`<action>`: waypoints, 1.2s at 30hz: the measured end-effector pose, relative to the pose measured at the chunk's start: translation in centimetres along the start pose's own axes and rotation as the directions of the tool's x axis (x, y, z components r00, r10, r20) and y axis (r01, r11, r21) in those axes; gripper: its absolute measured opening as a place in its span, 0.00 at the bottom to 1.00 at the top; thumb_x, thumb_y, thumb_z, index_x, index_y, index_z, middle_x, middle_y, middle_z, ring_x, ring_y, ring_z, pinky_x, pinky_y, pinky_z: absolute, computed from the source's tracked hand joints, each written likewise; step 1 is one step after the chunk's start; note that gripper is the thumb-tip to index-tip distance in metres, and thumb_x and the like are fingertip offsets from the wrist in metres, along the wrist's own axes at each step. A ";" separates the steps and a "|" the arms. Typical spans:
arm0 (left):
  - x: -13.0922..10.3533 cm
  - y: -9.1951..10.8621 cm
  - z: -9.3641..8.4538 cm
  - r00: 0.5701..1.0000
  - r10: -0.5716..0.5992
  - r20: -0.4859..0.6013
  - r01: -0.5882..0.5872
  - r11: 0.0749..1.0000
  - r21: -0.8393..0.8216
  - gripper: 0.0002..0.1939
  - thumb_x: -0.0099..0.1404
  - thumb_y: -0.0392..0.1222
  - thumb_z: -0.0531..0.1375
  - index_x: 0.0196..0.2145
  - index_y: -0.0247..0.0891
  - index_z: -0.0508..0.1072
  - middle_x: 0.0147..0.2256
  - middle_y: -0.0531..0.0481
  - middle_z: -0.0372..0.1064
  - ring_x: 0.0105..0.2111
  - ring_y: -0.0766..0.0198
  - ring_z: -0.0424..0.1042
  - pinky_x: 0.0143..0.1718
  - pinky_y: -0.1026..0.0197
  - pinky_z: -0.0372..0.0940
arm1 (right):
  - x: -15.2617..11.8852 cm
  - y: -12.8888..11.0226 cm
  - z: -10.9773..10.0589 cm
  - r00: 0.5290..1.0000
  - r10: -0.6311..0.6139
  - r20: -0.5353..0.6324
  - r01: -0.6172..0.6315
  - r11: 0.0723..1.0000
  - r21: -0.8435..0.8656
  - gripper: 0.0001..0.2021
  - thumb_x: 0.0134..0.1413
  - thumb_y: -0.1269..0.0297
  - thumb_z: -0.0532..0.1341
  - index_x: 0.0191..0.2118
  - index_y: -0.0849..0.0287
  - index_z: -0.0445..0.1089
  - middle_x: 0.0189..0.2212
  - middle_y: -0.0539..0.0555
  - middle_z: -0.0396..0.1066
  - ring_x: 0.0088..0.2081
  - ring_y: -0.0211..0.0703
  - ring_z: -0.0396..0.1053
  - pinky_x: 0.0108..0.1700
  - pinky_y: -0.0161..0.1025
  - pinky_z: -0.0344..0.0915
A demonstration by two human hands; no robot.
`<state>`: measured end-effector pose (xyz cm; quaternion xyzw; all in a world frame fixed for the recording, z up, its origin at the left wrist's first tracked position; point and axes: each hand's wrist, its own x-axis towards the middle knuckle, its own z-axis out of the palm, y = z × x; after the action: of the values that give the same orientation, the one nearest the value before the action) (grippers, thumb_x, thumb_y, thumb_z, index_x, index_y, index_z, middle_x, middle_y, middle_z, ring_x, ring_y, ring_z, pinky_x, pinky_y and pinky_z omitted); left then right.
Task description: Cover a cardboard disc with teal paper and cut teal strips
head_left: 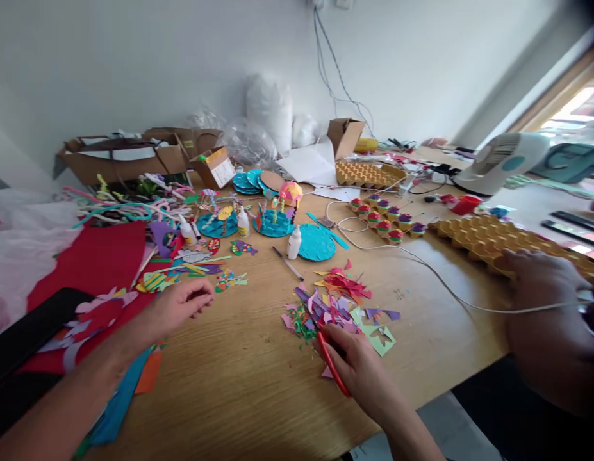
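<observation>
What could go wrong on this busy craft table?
The scissors in the right hand reach into the paper scraps, so they might nick or scatter a piece. The white cable crosses the table close to another person's arm; a tug could drag it through the painted egg cups. The upright glue bottle by the blue disc could tip if bumped.

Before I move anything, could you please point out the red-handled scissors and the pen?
Red-handled scissors (333,369), head view: on the red handle.
Pen (288,264), head view: middle of its barrel.
</observation>
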<state>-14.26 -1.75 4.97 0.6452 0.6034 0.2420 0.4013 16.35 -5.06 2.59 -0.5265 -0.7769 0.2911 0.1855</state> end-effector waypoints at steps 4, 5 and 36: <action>-1.2 -3.5 -3.7 0.998 -0.043 -0.045 0.054 0.959 0.277 0.08 0.54 0.44 0.53 0.21 0.40 0.67 0.20 0.55 0.63 0.24 0.62 0.63 0.26 0.62 0.57 | 0.0 0.9 0.3 1.000 -0.008 0.007 0.008 0.999 -0.036 0.17 0.58 0.56 0.45 0.22 0.57 0.55 0.16 0.49 0.59 0.20 0.36 0.54 0.23 0.34 0.47; -1.5 -4.1 -4.0 0.998 -0.048 -0.047 0.061 0.939 0.337 0.08 0.54 0.43 0.53 0.21 0.40 0.67 0.21 0.54 0.65 0.25 0.61 0.64 0.28 0.62 0.57 | 0.1 0.9 0.4 1.000 -0.013 0.010 0.013 0.999 -0.045 0.17 0.57 0.56 0.45 0.22 0.57 0.55 0.16 0.49 0.60 0.19 0.36 0.54 0.23 0.34 0.47; -0.3 -1.5 0.9 0.989 0.107 0.107 -0.150 0.783 0.603 0.08 0.58 0.35 0.49 0.31 0.40 0.67 0.29 0.51 0.67 0.28 0.62 0.66 0.29 0.63 0.57 | 0.7 0.6 0.2 0.994 0.114 0.004 -0.110 0.969 -0.221 0.14 0.56 0.60 0.48 0.23 0.58 0.59 0.20 0.52 0.66 0.23 0.38 0.59 0.26 0.35 0.47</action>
<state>-14.46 -2.30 3.28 0.7873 0.5900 0.0397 0.1747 16.42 -4.33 2.02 -0.5844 -0.7751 0.2174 0.1028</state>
